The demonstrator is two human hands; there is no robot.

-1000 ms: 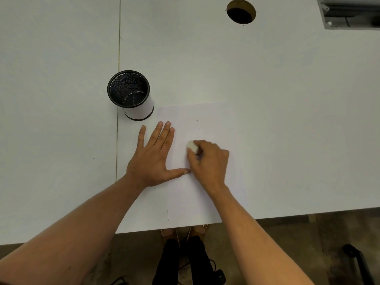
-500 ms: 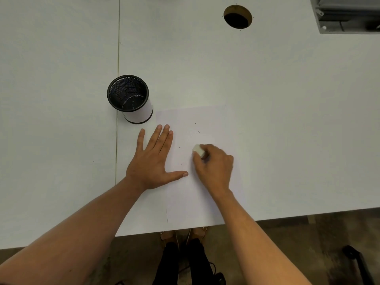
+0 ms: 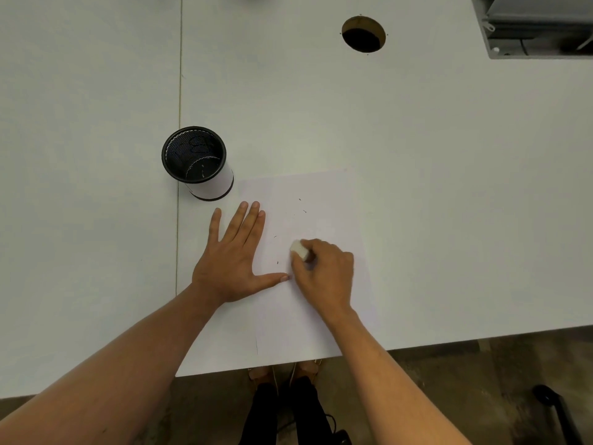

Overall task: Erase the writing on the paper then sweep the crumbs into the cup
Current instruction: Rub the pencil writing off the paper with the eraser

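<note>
The paper (image 3: pixel 321 284) lies flat on the white counter (image 3: pixel 417 139), its near end reaching almost to the counter's front edge, and it looks close to clean: no writing can be made out, only a few dark crumbs (image 3: pixel 301 205) scattered over the upper half. The right hand (image 3: pixel 324 274) sits mid-sheet, its fingers (image 3: pixel 316 247) curled round a small white eraser (image 3: pixel 300 249) and pinching it, one end poking out toward the far left. Beside it the left hand (image 3: pixel 232 261) presses palm-down, fingers (image 3: pixel 247 221) straight and slightly spread, thumb stretched right until it just about meets the right hand, pinning the sheet's left side.

That pinning matters, I'd judge: a single sheet is light, thin and slippery on a smooth counter, and it will buckle or slide under rubbing unless held flat close to the stroke. The eraser looks soft and grippy, best taken by its sides. The crumbs are tiny and feather-light; a brisk sweep could scatter them, so gentle strokes with the edge of a hand seem wise.

The cup (image 3: pixel 197 163), a black mesh holder with a white band, stands upright just off the sheet's far-left corner, near the left fingertips. Farther back sit a round cable hole (image 3: pixel 363 34) and a grey tray (image 3: pixel 539 27) at the far right.
</note>
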